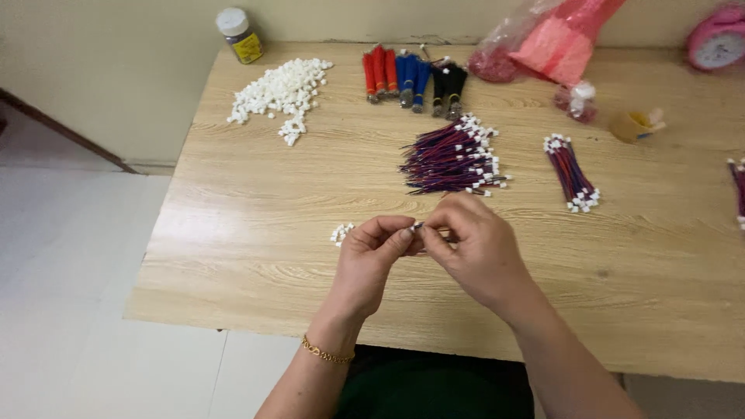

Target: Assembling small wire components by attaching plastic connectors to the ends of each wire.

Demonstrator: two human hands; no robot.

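both hands, left hand [372, 252] and right hand [473, 244], pinch a small wire piece [417, 226]; a wire pile [454, 159] lies at 12 o'clock, loose white connectors [340, 233] at 9 o'clock.

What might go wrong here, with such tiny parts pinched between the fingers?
The small piece pinched between the left hand and right hand may slip and get lost. A forearm could sweep the few white connectors lying loose nearby. The loose pile of wired leads just beyond the hands might tangle or scatter if brushed.
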